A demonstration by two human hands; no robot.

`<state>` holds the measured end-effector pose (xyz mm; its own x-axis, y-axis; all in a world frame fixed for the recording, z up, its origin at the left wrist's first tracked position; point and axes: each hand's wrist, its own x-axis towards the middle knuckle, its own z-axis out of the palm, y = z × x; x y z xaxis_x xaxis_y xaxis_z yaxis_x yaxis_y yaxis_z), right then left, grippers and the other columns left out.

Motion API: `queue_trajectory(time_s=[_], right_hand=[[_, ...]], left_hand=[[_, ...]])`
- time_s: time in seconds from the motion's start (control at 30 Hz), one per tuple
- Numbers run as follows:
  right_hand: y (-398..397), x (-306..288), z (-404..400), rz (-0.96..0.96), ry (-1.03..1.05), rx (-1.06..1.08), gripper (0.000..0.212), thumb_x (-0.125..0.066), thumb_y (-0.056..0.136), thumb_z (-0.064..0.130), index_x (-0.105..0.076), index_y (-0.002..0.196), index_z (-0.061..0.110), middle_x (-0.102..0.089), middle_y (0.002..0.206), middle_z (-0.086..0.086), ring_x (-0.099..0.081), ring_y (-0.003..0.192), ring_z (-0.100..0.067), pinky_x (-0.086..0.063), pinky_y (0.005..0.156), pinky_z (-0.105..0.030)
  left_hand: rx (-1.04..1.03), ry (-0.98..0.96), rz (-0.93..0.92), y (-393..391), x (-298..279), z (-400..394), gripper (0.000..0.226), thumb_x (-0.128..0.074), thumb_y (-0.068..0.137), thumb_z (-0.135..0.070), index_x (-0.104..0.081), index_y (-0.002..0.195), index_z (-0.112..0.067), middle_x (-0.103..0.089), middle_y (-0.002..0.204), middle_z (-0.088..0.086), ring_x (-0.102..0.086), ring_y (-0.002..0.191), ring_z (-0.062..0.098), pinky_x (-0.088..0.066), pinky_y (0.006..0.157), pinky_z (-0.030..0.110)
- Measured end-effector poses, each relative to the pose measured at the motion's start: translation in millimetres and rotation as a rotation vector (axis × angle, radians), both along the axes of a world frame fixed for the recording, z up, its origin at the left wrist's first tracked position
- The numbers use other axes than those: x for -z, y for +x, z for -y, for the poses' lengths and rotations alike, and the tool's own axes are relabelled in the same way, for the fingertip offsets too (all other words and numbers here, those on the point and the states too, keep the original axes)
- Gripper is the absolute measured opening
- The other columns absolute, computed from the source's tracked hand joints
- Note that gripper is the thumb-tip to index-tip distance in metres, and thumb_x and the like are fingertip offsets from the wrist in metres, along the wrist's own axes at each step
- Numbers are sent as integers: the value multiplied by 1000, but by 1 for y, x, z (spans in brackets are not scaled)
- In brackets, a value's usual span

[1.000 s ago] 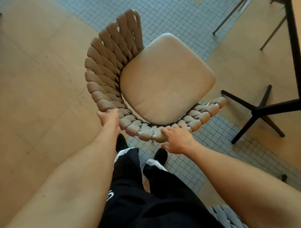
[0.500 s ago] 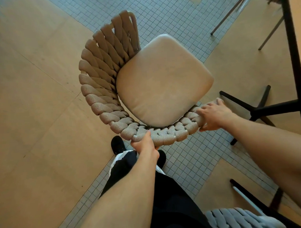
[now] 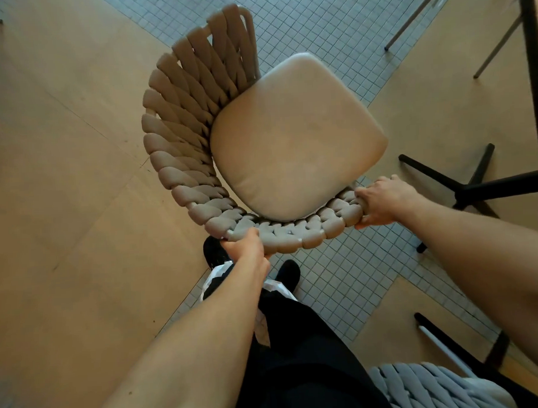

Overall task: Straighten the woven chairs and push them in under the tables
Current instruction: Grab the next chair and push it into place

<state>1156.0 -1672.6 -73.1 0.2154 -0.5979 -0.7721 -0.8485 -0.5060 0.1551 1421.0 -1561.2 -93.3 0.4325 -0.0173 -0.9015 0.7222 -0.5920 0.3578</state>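
Note:
A beige woven chair [image 3: 186,139] with a tan seat cushion [image 3: 296,135] stands on the floor below me, its curved back wrapping round the left and near side. My left hand [image 3: 247,244] grips the near part of the woven back rim. My right hand [image 3: 383,201] grips the right end of that rim, fingers curled over the weave. The table [image 3: 530,42] shows as a dark edge at the far right, with its black cross base [image 3: 462,191] just right of the chair.
A second woven chair [image 3: 426,384], grey, sits at the bottom right beside another black base leg [image 3: 449,338]. Thin metal chair legs [image 3: 408,28] stand at the top right. My feet in black shoes [image 3: 282,273] are right behind the chair.
Both hands have shifted rightward along the back rim: the left from the left curve to the near middle, the right to the rim's right end. The chair has turned slightly.

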Motion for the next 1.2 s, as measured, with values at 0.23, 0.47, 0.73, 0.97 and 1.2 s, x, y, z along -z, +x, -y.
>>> queue_trajectory(time_s=[0.23,0.47,0.73,0.97,1.2], right_hand=[[59,0,-61,103,-26,128,68,-52,81,84,-51,114,25,-65,117,-2,-55,111,-26,-46,90,-44],[132,7,-112,198,-48,291,71,-47,84,84,-53,116,21,-69,107,-4,-61,102,-31,-52,83,-45],[166,8,-134,231,-24,341,69,-41,89,82,-50,117,20,-70,107,-4,-58,108,-32,-41,72,-41],[161,-4,-129,236,55,398,74,-39,88,84,-48,127,21,-65,121,-6,-53,119,-31,-43,90,-46],[181,-25,-108,290,-19,493,82,-39,87,84,-44,141,22,-58,136,-7,-47,129,-33,-40,106,-50]], left_hand=[[313,-39,165,79,-2,15,79,-68,80,0,-33,144,-30,-54,124,8,-58,107,30,-56,91,56],[595,17,303,145,-6,49,89,-69,81,-6,-23,152,-34,-48,141,13,-54,120,39,-55,87,62],[721,-10,299,183,1,65,73,-69,79,-3,-36,137,-29,-55,128,11,-62,97,33,-59,63,49],[1073,133,453,197,-18,68,63,-69,79,-33,-45,135,-16,-58,130,13,-61,109,38,-57,78,45],[1560,42,898,207,-45,75,74,-60,95,-38,-26,155,-9,-39,152,18,-38,138,38,-39,108,51]])
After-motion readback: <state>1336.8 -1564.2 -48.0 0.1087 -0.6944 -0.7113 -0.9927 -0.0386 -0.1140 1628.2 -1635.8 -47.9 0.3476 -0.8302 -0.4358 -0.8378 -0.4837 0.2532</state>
